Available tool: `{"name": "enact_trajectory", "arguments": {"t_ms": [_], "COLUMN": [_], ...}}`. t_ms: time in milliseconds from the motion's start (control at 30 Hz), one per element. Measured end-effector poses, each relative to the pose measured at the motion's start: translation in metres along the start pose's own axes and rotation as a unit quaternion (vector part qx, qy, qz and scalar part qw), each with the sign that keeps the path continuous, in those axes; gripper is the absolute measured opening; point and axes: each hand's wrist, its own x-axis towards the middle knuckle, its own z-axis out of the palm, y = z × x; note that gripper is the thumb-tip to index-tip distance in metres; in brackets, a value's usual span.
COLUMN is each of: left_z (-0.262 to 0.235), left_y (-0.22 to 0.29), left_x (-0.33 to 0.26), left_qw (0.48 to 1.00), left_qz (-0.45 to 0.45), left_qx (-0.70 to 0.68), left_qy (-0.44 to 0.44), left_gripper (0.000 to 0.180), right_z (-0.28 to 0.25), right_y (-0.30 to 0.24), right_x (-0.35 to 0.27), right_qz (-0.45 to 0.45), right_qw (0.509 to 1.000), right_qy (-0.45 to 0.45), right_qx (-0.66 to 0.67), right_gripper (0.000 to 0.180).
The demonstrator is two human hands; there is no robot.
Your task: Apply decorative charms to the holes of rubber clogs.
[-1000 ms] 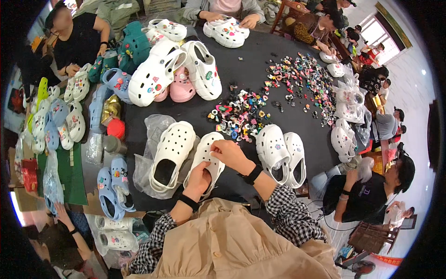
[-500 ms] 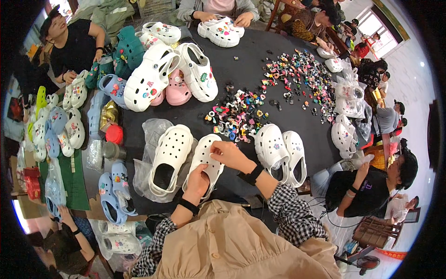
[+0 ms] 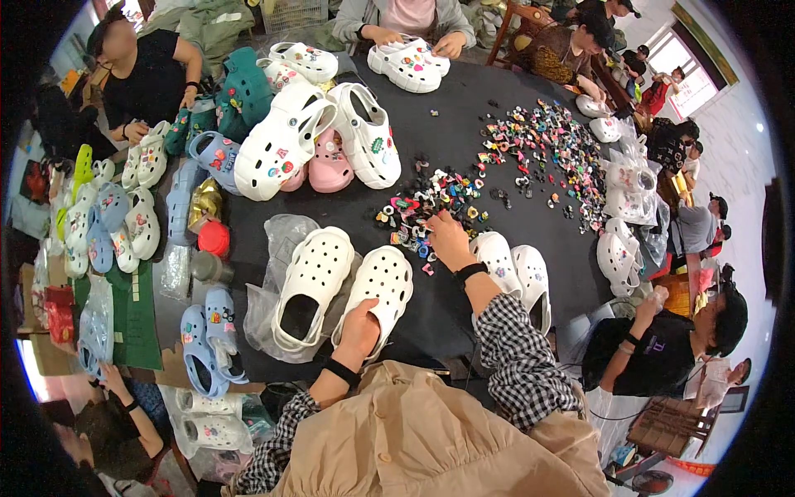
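My left hand (image 3: pixel 361 330) is closed around the side of a white clog (image 3: pixel 383 286) with plain holes over its toe, resting on the black table. Beside it, on a clear plastic bag (image 3: pixel 286 228), lies a matching white clog (image 3: pixel 316 261). My right hand (image 3: pixel 450 240) reaches to the near edge of a pile of small colourful shoe charms (image 3: pixel 443 192). Its fingertips are drawn together among the charms; what they pinch, if anything, is hidden. Just under my right wrist stands a pair of white clogs (image 3: pixel 497 258), partly covered by my forearm.
Decorated white clogs (image 3: pixel 277 141) and pink clogs (image 3: pixel 330 161) are heaped at the far left, near a red lid (image 3: pixel 214 238). Blue clogs (image 3: pixel 199 352) lie at the left edge. More charms (image 3: pixel 551 145) spread toward the right. Other people work around the table.
My right hand has left the white clog's toe and moved right to the charm pile. My left hand still holds the clog. The view has shifted slightly.
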Motion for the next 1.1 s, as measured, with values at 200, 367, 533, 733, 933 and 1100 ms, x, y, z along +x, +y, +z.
{"name": "enact_trajectory", "arguments": {"t_ms": [200, 367, 533, 733, 933, 1100], "left_z": [-0.001, 0.006, -0.001, 0.0, 0.007, 0.006], "left_y": [0.0, 0.001, -0.001, -0.002, 0.001, -0.001], "left_x": [0.001, -0.002, 0.002, 0.001, -0.004, -0.005], "left_qw": [1.0, 0.999, 1.0, 1.0, 1.0, 0.998], "left_qz": [-0.003, -0.002, 0.012, 0.014, 0.02, 0.052], "left_qx": [-0.007, -0.003, -0.002, -0.009, -0.001, 0.025], "left_qy": [-0.014, 0.037, 0.022, 0.011, 0.018, 0.017], "left_gripper": [0.048, 0.047, 0.046, 0.046, 0.046, 0.046], "right_z": [0.004, -0.019, -0.021, -0.024, -0.025, -0.017], "right_y": [0.017, 0.008, 0.002, 0.015, 0.007, -0.011], "right_x": [0.006, -0.002, -0.013, -0.012, 0.0, 0.02], "right_qz": [0.079, 0.141, 0.176, 0.103, 0.065, -0.008], "right_qw": [0.978, 0.946, 0.906, 0.981, 0.995, 0.988], "right_qy": [0.093, -0.003, -0.042, 0.064, 0.04, -0.002], "right_qx": [0.167, 0.293, 0.383, 0.149, 0.067, 0.155], "right_gripper": [0.012, 0.02, 0.02, 0.014, 0.011, 0.015]}}
